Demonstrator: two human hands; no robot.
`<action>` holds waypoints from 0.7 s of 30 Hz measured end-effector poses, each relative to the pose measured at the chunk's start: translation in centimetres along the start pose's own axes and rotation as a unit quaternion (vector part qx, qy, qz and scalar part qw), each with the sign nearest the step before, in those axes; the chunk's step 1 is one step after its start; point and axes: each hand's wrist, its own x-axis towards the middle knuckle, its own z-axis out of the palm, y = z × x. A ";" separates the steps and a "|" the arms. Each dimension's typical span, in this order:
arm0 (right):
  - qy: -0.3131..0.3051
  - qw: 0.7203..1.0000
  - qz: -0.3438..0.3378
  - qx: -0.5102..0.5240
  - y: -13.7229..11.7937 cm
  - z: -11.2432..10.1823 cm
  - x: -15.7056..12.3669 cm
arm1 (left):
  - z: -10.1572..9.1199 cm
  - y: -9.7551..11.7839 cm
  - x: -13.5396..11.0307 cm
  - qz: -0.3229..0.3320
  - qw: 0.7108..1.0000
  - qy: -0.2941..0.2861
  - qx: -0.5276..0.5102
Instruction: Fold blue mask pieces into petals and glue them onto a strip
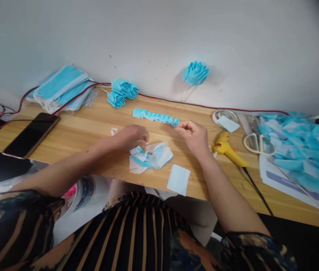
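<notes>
The pleated blue strip [156, 116] lies crosswise just beyond the fingers, its right end by the pinched-together fingers [180, 129] of the right hand [195, 137] (the nearer one). The left hand [132, 135] curls over a crumpled mask scrap [151, 157], its grip hidden.

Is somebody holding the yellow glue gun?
No, the yellow glue gun lies on the table beside the right hand, not in it.

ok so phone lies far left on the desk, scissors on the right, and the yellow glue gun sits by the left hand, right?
Not quite. The head view shows the yellow glue gun beside the right hand, not the left hand. The phone far left on the desk and the scissors on the right are as stated.
</notes>
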 end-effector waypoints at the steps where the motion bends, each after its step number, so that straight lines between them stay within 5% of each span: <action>1: -0.003 1.000 0.000 0.000 0.0 0.0 0.0 | 0.0 0.0 0.1 -0.010 1.000 -0.005 0.016; 5: -0.013 1.000 -0.007 -0.005 0.0 0.1 0.0 | -1.3 -0.9 -0.6 -0.063 0.996 0.024 0.065; 9: -0.011 1.000 -0.006 -0.010 0.2 0.0 -0.1 | -4.6 -3.5 -3.4 -0.172 0.973 0.150 0.009; 12: -0.018 1.000 -0.014 -0.017 0.0 0.0 -0.1 | -6.0 -5.0 -5.7 -0.211 0.962 0.168 -0.046; 21: -0.035 0.999 -0.010 0.003 -0.1 0.3 -0.4 | -3.8 -5.5 -6.7 -0.242 0.924 0.216 -0.201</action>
